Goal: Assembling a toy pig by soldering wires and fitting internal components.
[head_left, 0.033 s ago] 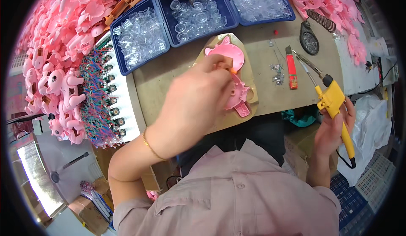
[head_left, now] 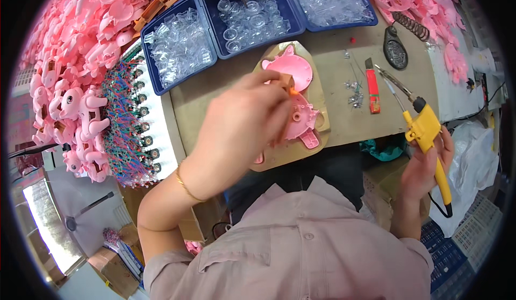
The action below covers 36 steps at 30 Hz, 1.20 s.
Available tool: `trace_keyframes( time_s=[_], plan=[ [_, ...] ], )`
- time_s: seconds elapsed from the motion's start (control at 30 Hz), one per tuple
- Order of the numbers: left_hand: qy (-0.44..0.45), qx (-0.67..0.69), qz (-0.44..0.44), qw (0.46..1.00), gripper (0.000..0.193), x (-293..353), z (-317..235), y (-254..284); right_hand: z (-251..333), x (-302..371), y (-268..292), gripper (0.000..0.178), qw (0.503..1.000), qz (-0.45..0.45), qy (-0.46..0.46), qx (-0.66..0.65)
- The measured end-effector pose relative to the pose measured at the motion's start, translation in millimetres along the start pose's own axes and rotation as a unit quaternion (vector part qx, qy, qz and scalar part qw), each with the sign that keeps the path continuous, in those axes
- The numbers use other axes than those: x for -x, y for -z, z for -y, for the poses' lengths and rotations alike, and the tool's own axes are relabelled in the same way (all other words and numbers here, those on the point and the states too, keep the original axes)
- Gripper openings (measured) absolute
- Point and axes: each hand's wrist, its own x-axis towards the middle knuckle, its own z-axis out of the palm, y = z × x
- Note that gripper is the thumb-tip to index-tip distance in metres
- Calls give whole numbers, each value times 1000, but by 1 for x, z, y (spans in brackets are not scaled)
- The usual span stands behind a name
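The left hand [head_left: 242, 133] is pinching a small orange part [head_left: 293, 91] onto the pink plastic toy shell [head_left: 296, 112], lying on a tan wooden jig [head_left: 317, 69] at twelve o'clock. The right hand [head_left: 424, 171], at three o'clock, is gripping a yellow soldering iron [head_left: 424, 133], its tip hanging clear; soldering looks undone.

nothing has shifted: the left hand [head_left: 236, 133] is as before over the pink plastic shell [head_left: 295, 101] on the tan board [head_left: 317, 139], fingertips pinching a small orange piece [head_left: 293, 91] at the same spot. the right hand [head_left: 424, 171] grips the yellow soldering iron [head_left: 424, 133] at the same tilt, off the table's [head_left: 333, 80] near edge.
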Motion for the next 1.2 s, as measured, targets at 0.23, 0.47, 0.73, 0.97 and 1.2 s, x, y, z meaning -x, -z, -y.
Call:
trace_keyframes(
  time_s=[0.23,0.47,0.73,0.97,1.2],
  plan=[
    [46,-36,-105,993,12,47,24,-6,-4,-10,-5,49,999,35,-42,2],
    [72,22,-126,989,10,44,9,-35,17,19,-25,65,988,140,-57,18],
    [65,41,-112,991,7,42,9,-37,13,26,-16,71,932,346,50,-96],
    [66,57,-114,990,5,46,11,-40,17,12,-33,68,888,450,23,-96],
    [57,46,-118,990,6,43,11,-39,18,10,-38,65,886,453,4,-99]
  ],
)
